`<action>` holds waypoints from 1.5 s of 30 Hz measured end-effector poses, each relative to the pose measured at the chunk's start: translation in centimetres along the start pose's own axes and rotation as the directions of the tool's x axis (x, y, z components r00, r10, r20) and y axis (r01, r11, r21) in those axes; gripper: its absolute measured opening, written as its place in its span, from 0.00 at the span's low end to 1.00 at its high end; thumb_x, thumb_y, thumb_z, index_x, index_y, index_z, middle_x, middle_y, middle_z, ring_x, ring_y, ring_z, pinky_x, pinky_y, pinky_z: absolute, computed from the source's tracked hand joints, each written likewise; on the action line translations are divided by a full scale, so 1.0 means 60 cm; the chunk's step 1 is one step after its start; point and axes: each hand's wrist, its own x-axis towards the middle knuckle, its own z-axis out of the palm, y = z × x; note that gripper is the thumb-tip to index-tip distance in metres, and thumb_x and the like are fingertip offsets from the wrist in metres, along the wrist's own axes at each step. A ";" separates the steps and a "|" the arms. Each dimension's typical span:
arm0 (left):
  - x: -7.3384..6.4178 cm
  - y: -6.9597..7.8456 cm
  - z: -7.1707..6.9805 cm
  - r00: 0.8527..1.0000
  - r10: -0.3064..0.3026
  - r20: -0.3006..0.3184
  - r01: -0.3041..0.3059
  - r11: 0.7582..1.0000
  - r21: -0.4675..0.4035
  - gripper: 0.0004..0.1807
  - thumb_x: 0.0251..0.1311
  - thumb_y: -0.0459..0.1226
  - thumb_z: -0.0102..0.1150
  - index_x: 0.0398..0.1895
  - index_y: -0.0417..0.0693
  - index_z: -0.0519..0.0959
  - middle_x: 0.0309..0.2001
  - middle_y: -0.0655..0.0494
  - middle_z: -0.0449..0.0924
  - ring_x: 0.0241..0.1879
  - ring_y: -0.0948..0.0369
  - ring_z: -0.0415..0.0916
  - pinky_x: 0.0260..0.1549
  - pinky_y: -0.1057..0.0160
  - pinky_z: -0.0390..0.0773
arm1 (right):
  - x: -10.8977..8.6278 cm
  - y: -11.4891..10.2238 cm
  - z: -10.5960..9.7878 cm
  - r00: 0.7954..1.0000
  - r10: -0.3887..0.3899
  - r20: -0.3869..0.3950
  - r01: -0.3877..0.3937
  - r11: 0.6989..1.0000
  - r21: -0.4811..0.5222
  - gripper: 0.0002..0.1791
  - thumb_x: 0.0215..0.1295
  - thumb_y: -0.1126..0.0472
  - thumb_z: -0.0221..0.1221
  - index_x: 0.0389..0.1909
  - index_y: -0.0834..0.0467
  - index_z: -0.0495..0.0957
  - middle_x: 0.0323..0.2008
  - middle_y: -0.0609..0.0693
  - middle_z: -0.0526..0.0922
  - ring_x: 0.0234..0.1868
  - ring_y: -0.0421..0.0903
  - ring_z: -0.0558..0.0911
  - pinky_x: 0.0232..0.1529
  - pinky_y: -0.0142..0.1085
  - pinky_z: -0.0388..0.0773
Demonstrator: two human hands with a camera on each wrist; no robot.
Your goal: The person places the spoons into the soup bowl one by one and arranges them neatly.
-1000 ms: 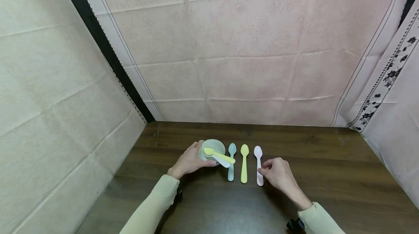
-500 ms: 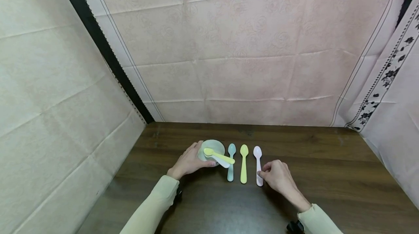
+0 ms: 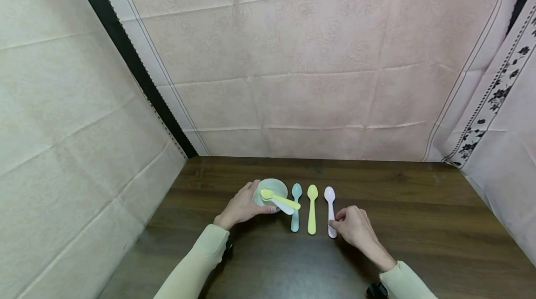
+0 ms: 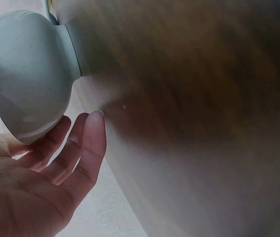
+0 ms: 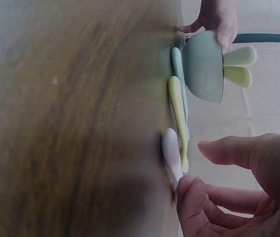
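In the head view my left hand (image 3: 241, 204) holds the pale green bowl (image 3: 277, 186) by its left side, with the thumb at the near rim. A yellow spoon (image 3: 282, 200) and a whitish spoon (image 3: 286, 209) lean in the bowl, handles out to the right. Beside it a blue spoon (image 3: 296, 191), another yellow spoon (image 3: 312, 215) and a pale pink spoon (image 3: 330, 195) lie in a row. My right hand (image 3: 356, 225) is at the pink spoon's handle. In the right wrist view its thumb (image 5: 228, 149) stands apart from its fingers, which are right by that spoon (image 5: 170, 148).
The spoons and bowl lie on a dark brown wooden table (image 3: 268, 262). Pale cloth hangs behind the table (image 3: 318, 103) and along the left (image 3: 83, 150) and right sides (image 3: 511, 178).
My right hand has shifted very slightly toward the near end of the pink spoon's handle. My left hand, the bowl and the spoons look unmoved.
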 end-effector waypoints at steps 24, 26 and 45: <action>-0.002 0.001 0.002 1.000 -0.002 -0.002 0.002 1.000 -0.003 0.62 0.54 0.68 0.78 0.85 0.48 0.62 0.69 0.47 0.76 0.63 0.50 0.77 0.62 0.40 0.79 | 0.017 0.055 0.039 0.996 -0.083 -0.040 0.083 0.996 -0.017 0.08 0.58 0.61 0.77 0.24 0.58 0.89 0.17 0.44 0.79 0.24 0.44 0.72 0.27 0.37 0.68; -0.002 0.001 0.002 1.000 -0.004 -0.001 0.004 1.000 -0.002 0.62 0.54 0.68 0.78 0.85 0.49 0.62 0.69 0.47 0.76 0.63 0.50 0.77 0.62 0.39 0.79 | 0.018 0.057 0.040 0.996 -0.078 -0.043 0.077 0.997 -0.020 0.08 0.57 0.60 0.77 0.23 0.56 0.89 0.17 0.43 0.79 0.24 0.43 0.72 0.27 0.37 0.68; 0.001 0.001 0.002 1.000 0.015 -0.015 -0.015 1.000 -0.010 0.58 0.53 0.69 0.78 0.80 0.50 0.67 0.61 0.52 0.79 0.55 0.56 0.78 0.54 0.47 0.81 | 0.030 0.063 0.049 0.998 -0.058 -0.010 0.057 0.997 -0.047 0.09 0.58 0.60 0.78 0.23 0.55 0.89 0.19 0.44 0.81 0.24 0.43 0.72 0.26 0.38 0.69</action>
